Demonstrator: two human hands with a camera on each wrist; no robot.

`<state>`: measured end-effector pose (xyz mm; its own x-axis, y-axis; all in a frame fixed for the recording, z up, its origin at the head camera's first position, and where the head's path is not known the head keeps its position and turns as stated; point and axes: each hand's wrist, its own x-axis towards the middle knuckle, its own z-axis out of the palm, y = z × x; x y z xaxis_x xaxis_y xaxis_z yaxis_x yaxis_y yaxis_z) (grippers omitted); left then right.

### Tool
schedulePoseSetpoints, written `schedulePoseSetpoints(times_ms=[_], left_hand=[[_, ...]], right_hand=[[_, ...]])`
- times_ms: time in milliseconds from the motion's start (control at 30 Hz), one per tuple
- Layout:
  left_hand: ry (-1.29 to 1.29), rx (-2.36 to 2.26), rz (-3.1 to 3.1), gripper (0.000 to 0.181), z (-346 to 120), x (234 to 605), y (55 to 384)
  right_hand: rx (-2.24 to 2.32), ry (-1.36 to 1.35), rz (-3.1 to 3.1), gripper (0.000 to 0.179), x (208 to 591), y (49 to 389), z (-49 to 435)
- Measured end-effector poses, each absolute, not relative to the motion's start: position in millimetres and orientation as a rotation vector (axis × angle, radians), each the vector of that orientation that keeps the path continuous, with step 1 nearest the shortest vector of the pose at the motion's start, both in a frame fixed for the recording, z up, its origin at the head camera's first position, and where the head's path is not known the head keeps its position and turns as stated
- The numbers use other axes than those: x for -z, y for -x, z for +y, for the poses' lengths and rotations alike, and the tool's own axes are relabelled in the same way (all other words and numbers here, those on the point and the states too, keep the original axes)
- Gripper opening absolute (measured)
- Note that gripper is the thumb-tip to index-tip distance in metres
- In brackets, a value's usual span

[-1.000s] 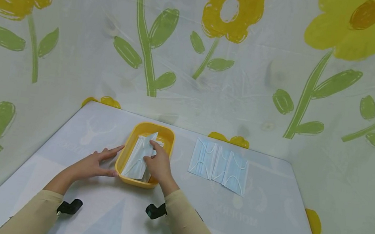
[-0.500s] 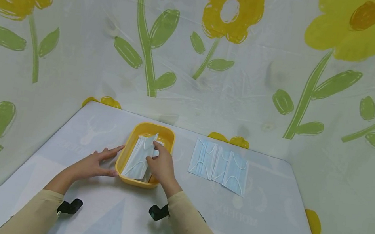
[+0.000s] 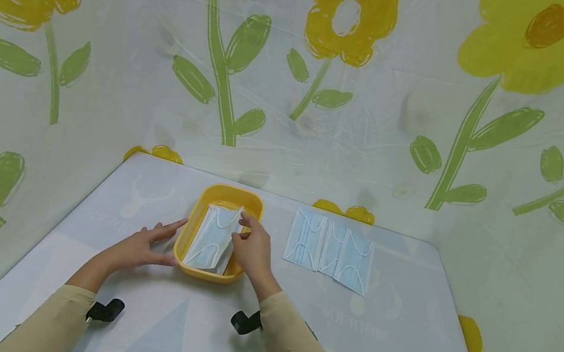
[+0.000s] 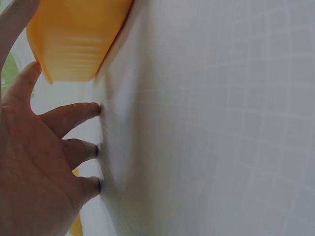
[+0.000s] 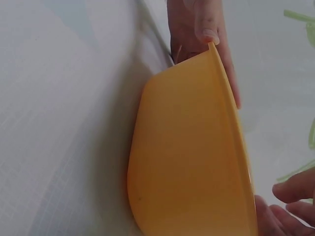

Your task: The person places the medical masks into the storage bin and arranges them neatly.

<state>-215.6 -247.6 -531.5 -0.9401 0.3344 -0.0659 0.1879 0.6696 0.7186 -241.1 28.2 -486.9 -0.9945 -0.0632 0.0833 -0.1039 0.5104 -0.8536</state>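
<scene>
A yellow plastic tub [image 3: 230, 195] stands on the table with several pale blue pleated face masks inside. In the head view my right hand [image 3: 253, 249] pinches the right edge of the top face mask [image 3: 216, 236], whose far right corner is raised. My left hand [image 3: 143, 245] is spread at the tub's left side, thumb and forefinger against its rim. The left wrist view shows the other fingers of the left hand [image 4: 44, 152] on the table. From the right wrist, the tub wall [image 5: 187, 142] hides the masks, and fingers of the right hand [image 5: 295, 196] show beyond the rim.
To the right of the tub, three face masks lie in a row on the table: a left one [image 3: 304, 239], a partly covered middle one [image 3: 332, 249] and a right one [image 3: 355, 261]. A flower-printed curtain [image 3: 365, 121] hangs behind the table.
My right hand has moved right, drawing the mask's edge along, so the mask that was folded over now lies spread wider. The left hand and the tub stay in place.
</scene>
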Motion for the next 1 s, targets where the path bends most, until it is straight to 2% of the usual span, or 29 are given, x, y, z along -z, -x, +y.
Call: schedulePoseSetpoints(times_ms=[1000], left_hand=[[-0.404,-1.105,2.692,0.1,-246.0,531.7,216.1]], right_hand=[[-1.559,-0.061,-2.428,0.038,508.8,237.1,66.2]])
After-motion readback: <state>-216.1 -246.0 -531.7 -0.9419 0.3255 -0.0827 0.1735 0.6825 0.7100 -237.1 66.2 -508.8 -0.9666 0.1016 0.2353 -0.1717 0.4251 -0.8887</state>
